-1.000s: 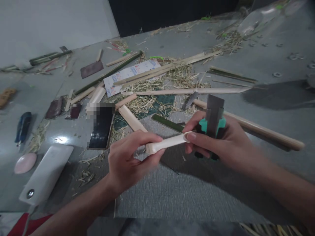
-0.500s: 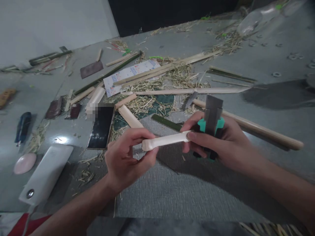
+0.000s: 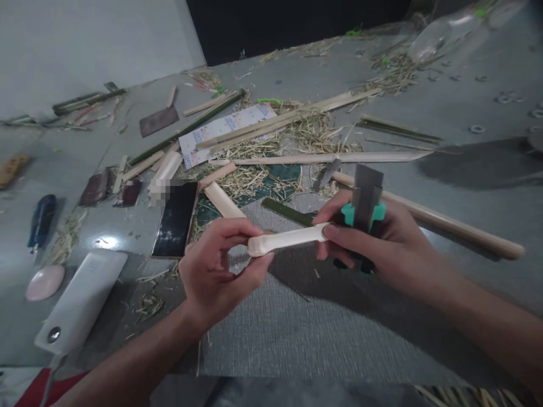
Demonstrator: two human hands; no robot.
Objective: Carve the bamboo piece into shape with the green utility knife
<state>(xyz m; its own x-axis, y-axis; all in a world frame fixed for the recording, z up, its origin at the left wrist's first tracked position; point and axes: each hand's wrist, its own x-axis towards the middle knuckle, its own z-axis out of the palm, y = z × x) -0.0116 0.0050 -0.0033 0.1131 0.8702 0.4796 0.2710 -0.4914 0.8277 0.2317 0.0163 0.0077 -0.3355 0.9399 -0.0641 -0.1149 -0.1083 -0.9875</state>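
Note:
A pale carved bamboo piece (image 3: 294,238), slim in the middle with thicker ends, is held level above the grey mat. My left hand (image 3: 223,263) pinches its left end between thumb and fingertips. At the other end, the thumb and a finger of my right hand (image 3: 375,243) grip it. That same hand also keeps a utility knife (image 3: 367,195) in its palm, its wide blade pointing up and its handle green and black, partly hidden by the fingers. Just behind the piece lies a green bamboo strip (image 3: 288,212) on the mat.
A phone (image 3: 176,220) and a white power bank with a cable (image 3: 82,299) lie to the left, near a blue-handled tool (image 3: 42,221). Bamboo shavings (image 3: 314,133) and strips cover the table's middle. A wooden-handled hammer (image 3: 458,220) lies on the right; sandpaper pieces (image 3: 159,121) are farther back.
The carved piece has turned slightly in my fingers, and its left end has shifted a little right and up. Both hands keep their hold.

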